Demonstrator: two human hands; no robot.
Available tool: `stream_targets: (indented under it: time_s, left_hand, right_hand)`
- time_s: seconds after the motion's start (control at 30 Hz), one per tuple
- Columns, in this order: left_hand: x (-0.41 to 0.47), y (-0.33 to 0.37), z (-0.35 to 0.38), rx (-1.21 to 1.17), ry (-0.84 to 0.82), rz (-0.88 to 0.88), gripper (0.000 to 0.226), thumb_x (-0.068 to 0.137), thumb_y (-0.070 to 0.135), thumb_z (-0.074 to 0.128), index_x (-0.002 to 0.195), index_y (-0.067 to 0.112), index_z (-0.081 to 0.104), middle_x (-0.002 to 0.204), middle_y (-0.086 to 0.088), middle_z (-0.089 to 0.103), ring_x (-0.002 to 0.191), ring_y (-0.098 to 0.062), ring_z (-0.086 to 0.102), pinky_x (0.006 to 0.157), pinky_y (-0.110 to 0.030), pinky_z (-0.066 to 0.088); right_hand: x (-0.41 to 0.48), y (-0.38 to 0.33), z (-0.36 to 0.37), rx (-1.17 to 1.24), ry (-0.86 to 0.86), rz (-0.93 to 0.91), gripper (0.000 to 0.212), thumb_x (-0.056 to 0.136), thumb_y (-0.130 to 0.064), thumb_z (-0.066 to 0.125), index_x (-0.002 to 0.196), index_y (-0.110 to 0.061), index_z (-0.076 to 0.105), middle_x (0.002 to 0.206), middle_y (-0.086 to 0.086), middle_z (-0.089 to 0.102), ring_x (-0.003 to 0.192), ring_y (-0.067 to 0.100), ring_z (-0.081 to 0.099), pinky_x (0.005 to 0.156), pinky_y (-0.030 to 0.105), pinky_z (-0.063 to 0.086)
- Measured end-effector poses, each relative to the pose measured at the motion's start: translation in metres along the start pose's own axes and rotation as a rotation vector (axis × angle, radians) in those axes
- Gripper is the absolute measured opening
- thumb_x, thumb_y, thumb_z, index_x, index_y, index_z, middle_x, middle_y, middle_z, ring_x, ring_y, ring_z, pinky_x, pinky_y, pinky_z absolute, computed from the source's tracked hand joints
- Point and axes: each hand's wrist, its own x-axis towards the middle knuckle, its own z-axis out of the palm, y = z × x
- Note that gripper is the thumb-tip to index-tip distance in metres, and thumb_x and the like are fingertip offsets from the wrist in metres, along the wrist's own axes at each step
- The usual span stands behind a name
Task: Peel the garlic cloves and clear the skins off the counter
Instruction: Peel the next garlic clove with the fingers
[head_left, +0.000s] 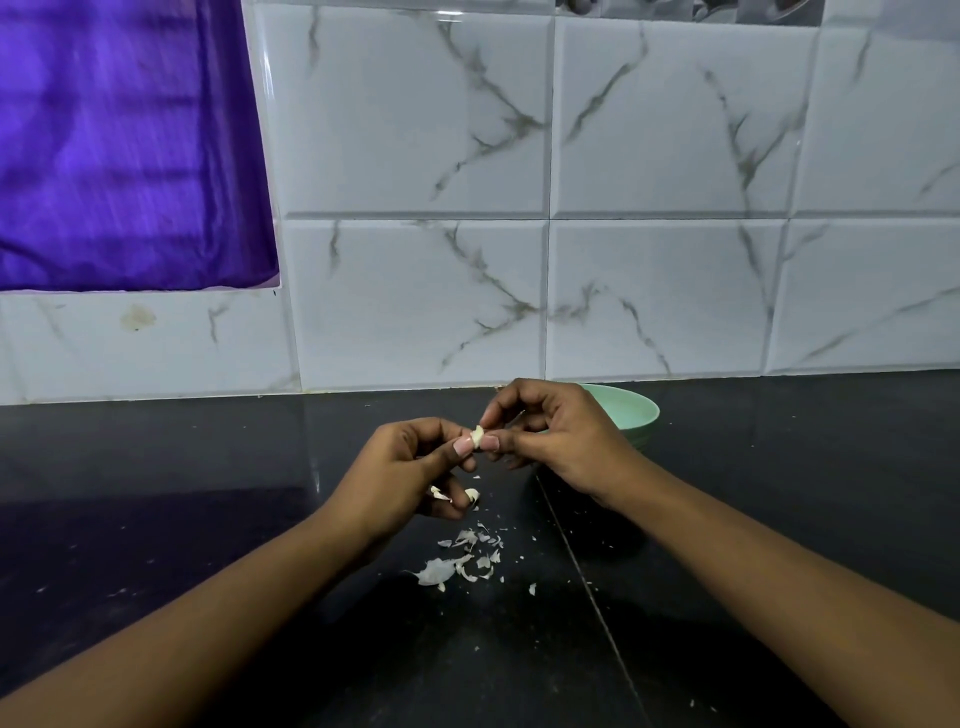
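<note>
Pinching a clove (477, 433) with left hand (410, 467), right hand (561, 441) half-hides bowl (635, 410) — apparently skins (457, 564) beneath.

Dim, bluish light; glare on tiles (415, 119); wide-angle bowing at edges.

Two hands work over the counter (208, 467): the left hand (410, 467) and the right hand (556, 431) pinch one garlic clove (477, 433) between them. Two more pale pieces (471, 494) sit in the left hand's lower fingers. One green bowl (631, 410) stands at two o'clock from the hands. At six o'clock lie the skins (462, 558): one large flake (435, 571), about a dozen smaller, and specks beyond counting.
</note>
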Motion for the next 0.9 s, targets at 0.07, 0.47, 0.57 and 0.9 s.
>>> stream_targets:
  time_s: [0.07, 0.47, 0.57, 0.9]
  left_hand:
    - [0.0, -0.001, 0.0, 0.021, -0.011, 0.009, 0.013, 0.091, 0.012, 0.056, 0.093, 0.003, 0.066, 0.068, 0.004, 0.062, 0.048, -0.014, 0.058, 0.047, -0.024, 0.05]
    - [0.001, 0.001, 0.0, 0.016, 0.125, 0.052, 0.01, 0.089, 0.009, 0.06, 0.081, 0.007, 0.066, 0.067, 0.001, 0.064, 0.047, -0.015, 0.06, 0.049, -0.025, 0.052]
    - [0.001, 0.0, -0.001, 0.015, 0.147, 0.031, 0.009, 0.088, 0.01, 0.063, 0.081, 0.008, 0.067, 0.066, 0.002, 0.064, 0.047, -0.015, 0.059, 0.049, -0.026, 0.053]
    - [-0.001, 0.002, 0.002, 0.095, 0.166, 0.044, 0.005, 0.083, 0.01, 0.069, 0.08, 0.007, 0.071, 0.064, -0.003, 0.066, 0.049, -0.016, 0.062, 0.055, -0.029, 0.057]
  right_hand:
    - [0.0, -0.001, -0.001, -0.015, -0.04, 0.005, 0.019, 0.078, -0.002, 0.073, 0.08, -0.016, 0.061, 0.072, -0.003, 0.066, 0.066, 0.008, 0.065, 0.061, 0.026, 0.055]
    - [-0.002, -0.002, -0.002, -0.298, -0.157, -0.038, 0.014, 0.083, -0.006, 0.07, 0.081, -0.018, 0.063, 0.072, -0.003, 0.064, 0.067, 0.007, 0.058, 0.066, 0.028, 0.05]
    - [-0.001, 0.0, -0.004, -0.249, -0.067, 0.019, 0.019, 0.081, -0.006, 0.072, 0.076, -0.023, 0.063, 0.068, -0.004, 0.065, 0.066, 0.012, 0.063, 0.067, 0.037, 0.055]
    - [0.001, 0.0, 0.007, -0.065, 0.093, 0.156, 0.006, 0.083, -0.01, 0.07, 0.08, -0.015, 0.07, 0.074, 0.006, 0.073, 0.07, 0.016, 0.071, 0.059, 0.023, 0.052]
